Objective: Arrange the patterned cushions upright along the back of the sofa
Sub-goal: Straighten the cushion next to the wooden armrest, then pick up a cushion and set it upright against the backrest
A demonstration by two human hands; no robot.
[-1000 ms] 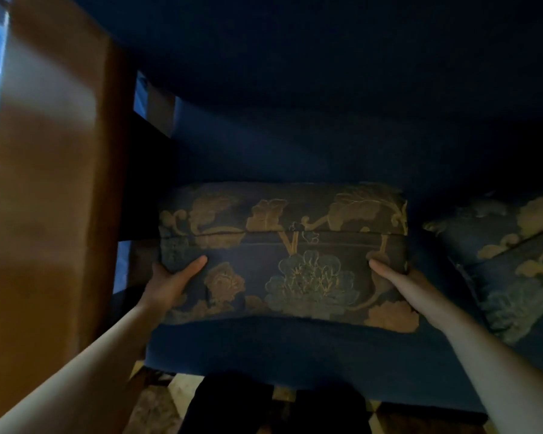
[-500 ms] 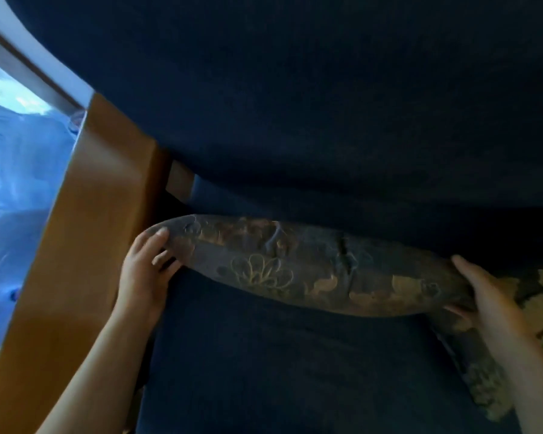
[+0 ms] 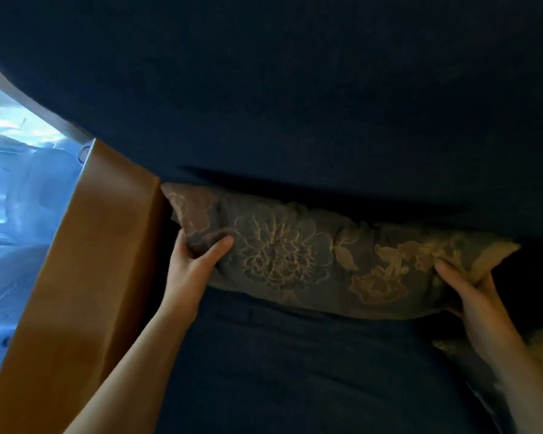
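Head view shows me the dark blue sofa (image 3: pixel 295 89), its backrest filling the top and a brown wooden armrest (image 3: pixel 85 277) at the seat's left edge, with the patterned cushion (image 3: pixel 311 255) lying long along the seat's back edge, its left corner touching the armrest. My left hand (image 3: pixel 192 264) pinches its left end, thumb on the gold-flowered face, and my right hand (image 3: pixel 474 296) clamps its right end. It looks soft and slumped, so I judge it could flop forward once released.

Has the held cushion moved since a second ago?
Yes. The cushion has gone from the seat's front edge back against the sofa backrest, by the brown armrest.
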